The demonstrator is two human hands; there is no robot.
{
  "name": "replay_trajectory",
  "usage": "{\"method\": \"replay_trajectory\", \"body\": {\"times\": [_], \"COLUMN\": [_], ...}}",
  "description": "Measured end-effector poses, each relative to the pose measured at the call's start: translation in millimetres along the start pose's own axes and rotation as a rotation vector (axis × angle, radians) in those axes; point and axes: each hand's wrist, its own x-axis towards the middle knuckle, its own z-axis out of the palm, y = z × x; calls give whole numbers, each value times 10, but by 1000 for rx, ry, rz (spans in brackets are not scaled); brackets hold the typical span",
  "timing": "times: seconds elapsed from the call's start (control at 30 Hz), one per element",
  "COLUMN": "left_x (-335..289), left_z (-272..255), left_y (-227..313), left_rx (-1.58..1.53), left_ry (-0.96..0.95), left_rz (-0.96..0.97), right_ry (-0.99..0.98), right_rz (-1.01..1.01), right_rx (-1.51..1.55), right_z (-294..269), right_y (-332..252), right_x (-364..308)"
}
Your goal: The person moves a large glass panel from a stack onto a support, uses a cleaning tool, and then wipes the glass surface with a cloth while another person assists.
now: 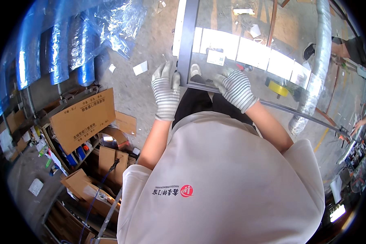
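Observation:
A large glazed frame (186, 44) with grey metal edges and a clear glass pane (227, 34) lies in front of me. A white square label (216, 57) sticks to the pane. My left hand (166, 91), in a white and grey striped glove, is beside the frame's near left corner. Its fingers are stretched out, with the thumb close to the corner. My right hand (236, 87), gloved alike, grips the near rail, its fingers bent over onto the glass side. A yellow tape roll (278, 88) shows to the right of it.
Blue film-wrapped lengths (59, 57) stand at the far left. Cardboard (83, 120) and a cluttered shelf are at my left. A silvery wrapped tube (320, 61) runs along the right. Another person's shoe (309, 51) and hand (358, 125) appear at the right. Paper scraps (140, 68) dot the floor.

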Motion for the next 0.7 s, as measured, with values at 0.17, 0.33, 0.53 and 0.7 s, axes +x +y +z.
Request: {"method": "replay_trajectory", "body": {"times": [0.17, 0.33, 0.53, 0.7], "left_x": [-19, -73, -172, -84], "left_z": [-139, -202, -179, -215], "left_y": [24, -11, 17, 67], "left_rx": [-183, -174, -195, -81], "left_ry": [-93, -57, -70, -72], "left_rz": [86, -18, -62, 197], "right_ry": [-126, -316, -276, -354], "right_rz": [-35, 254, 340, 249], "right_rx": [-5, -28, 40, -105], "right_z": [200, 35, 25, -40], "right_y": [-257, -188, -442, -326], "right_x": [221, 167, 286, 333]}}
